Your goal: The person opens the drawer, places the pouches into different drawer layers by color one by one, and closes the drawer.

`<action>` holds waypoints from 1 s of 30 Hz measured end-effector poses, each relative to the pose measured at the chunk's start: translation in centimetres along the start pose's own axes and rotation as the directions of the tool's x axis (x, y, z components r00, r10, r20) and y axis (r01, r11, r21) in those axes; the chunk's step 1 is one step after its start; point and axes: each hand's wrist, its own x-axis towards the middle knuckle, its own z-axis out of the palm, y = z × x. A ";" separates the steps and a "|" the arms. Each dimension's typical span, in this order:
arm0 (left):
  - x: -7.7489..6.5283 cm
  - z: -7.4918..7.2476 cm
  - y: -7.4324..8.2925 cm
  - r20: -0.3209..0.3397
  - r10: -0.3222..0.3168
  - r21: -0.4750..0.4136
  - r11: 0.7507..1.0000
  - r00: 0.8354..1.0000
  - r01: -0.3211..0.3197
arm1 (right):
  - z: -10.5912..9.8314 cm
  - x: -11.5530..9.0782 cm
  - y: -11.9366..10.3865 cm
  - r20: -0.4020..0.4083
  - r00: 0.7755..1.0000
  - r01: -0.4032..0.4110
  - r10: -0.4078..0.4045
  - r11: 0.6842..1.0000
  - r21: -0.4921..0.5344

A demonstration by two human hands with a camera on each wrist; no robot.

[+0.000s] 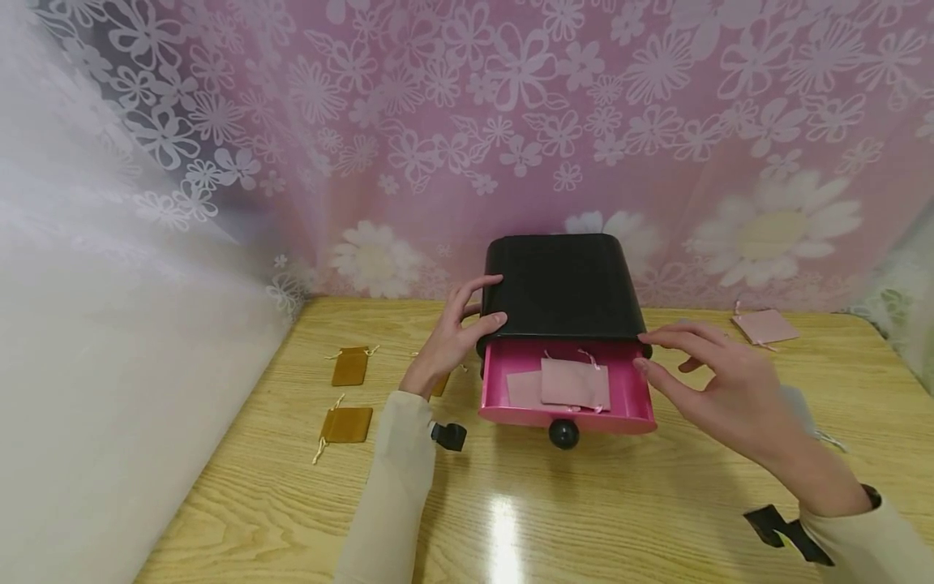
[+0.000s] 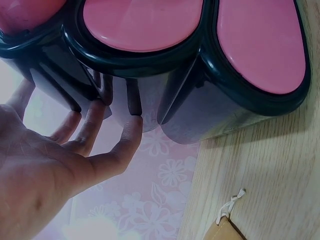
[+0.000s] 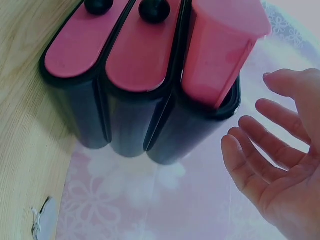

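A black cabinet (image 1: pixel 562 284) with three pink drawers stands on the table, its top drawer (image 1: pixel 503 416) pulled out. In that drawer lie two pale pink drawstring pouches (image 1: pixel 576 384), one partly over the other. My left hand (image 1: pixel 454 339) rests against the cabinet's left side, thumb at the top edge; in the left wrist view its fingertips (image 2: pixel 132 125) meet the black wall. Beside the drawer's right end is my right hand (image 1: pixel 730 388), fingers loosely bent and nothing held. The right wrist view shows its palm facing the open drawer (image 3: pixel 220 55).
Brown drawstring pouches (image 1: pixel 350 367) lie on the table to the left, one partly behind my left wrist. A pink pouch (image 1: pixel 766 325) lies at the back right. A grey pouch (image 1: pixel 799 407) is partly hidden by my right hand. A flowered curtain (image 1: pixel 467 146) hangs behind the cabinet.
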 end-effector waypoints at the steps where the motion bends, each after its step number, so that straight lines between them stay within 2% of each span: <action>1: 0.0 0.0 0.0 0.000 0.000 0.001 1.000 1.000 0.000 | -0.2 0.0 0.2 -0.008 1.000 -0.005 0.005 1.000 -0.009; 8: 0.0 0.0 0.1 0.005 -0.005 -0.021 1.000 1.000 0.005 | -1.4 -0.2 1.5 -0.028 0.999 -0.020 0.019 0.999 -0.045; 19: -0.1 0.0 0.0 0.001 -0.009 -0.013 1.000 1.000 0.009 | -3.0 -1.0 3.4 -0.063 0.989 -0.138 0.133 0.987 -0.081; 30: -0.1 0.0 0.0 0.001 -0.003 -0.015 1.000 1.000 0.003 | -3.7 -1.7 6.6 -0.089 0.981 -0.181 0.171 0.975 -0.129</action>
